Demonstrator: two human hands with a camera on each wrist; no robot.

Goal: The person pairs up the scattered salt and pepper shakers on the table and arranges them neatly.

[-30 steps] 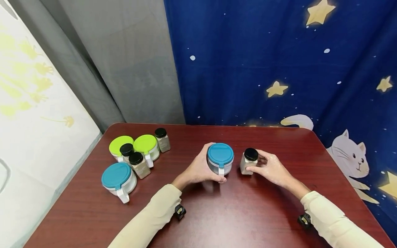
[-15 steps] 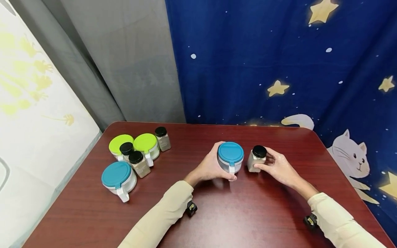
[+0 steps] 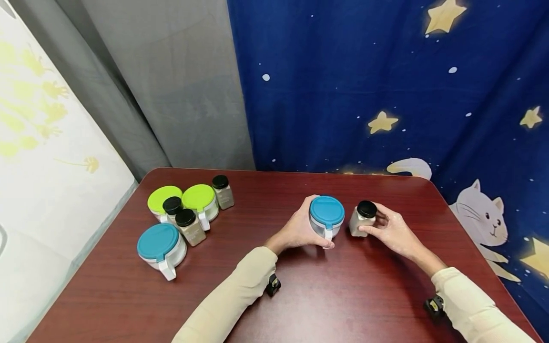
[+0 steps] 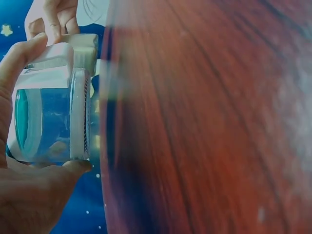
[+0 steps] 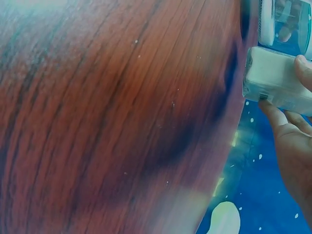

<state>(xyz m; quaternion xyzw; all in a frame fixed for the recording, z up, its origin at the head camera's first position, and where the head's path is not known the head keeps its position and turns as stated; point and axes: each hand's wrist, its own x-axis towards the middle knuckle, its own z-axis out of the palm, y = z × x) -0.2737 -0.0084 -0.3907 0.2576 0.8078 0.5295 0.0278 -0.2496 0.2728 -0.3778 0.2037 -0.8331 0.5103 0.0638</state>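
Observation:
My left hand (image 3: 302, 227) grips a clear seasoning jar (image 4: 51, 117) with a blue lid (image 3: 327, 210) and a white handle. The thumb lies by the handle, and the fingers reach round the far side. Just to the right, my right hand (image 3: 396, 234) pinches a square spice bottle (image 3: 361, 226) between thumb and fingers. Its cap is black and pale powder fills it. Both containers are upright, side by side with a narrow gap in the head view. In the right wrist view the bottle (image 5: 273, 78) shows its base, with the jar behind.
On the table's left side stand another blue-lidded jar (image 3: 157, 242), two green-lidded jars (image 3: 199, 197) and three black-capped spice bottles (image 3: 191, 228), grouped closely. The dark red table (image 3: 257, 200) ends at a blue starry curtain (image 3: 321, 95) and a grey one (image 3: 184, 95).
Both hands have moved to the right over the table, carrying the blue-lidded jar and the spice bottle together. The grips look the same. The group at the left keeps its arrangement.

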